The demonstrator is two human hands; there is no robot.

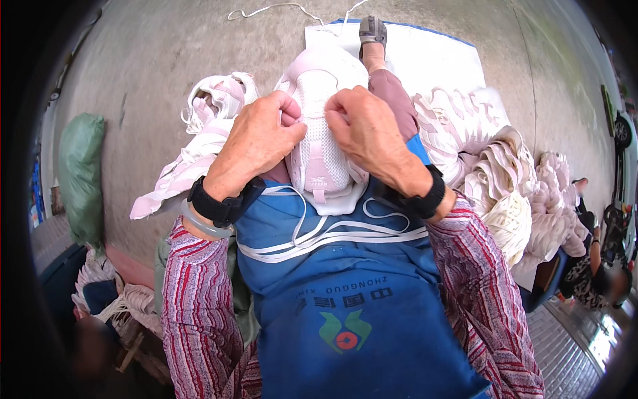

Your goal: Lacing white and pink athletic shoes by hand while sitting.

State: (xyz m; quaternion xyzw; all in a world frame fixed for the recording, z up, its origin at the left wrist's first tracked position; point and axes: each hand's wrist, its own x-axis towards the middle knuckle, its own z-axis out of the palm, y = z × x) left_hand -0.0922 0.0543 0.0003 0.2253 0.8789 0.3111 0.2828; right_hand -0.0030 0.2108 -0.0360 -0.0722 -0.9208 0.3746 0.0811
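A pale pink and white shoe upper (pixel 319 149) lies over my lap, its mesh tongue facing up and its tongue tab toward me. My left hand (pixel 269 130) is closed in a pinch at the left edge of the tongue. At the right edge, my right hand (pixel 362 120) has its fingers curled and pinched too. Both touch the upper; what lies between the fingertips is too small to make out. Several white shoelaces (pixel 332 237) trail across my blue apron (pixel 339 286), just below the upper.
Loose uppers (pixel 216 100) are piled on the left. To the right stand large stacks of uppers (pixel 458 123) and a bundle of cream laces (pixel 508 226). A white sheet (pixel 432 56) lies on the concrete floor ahead. A green sack (pixel 83 176) stands far left; another person (pixel 591 266) is far right.
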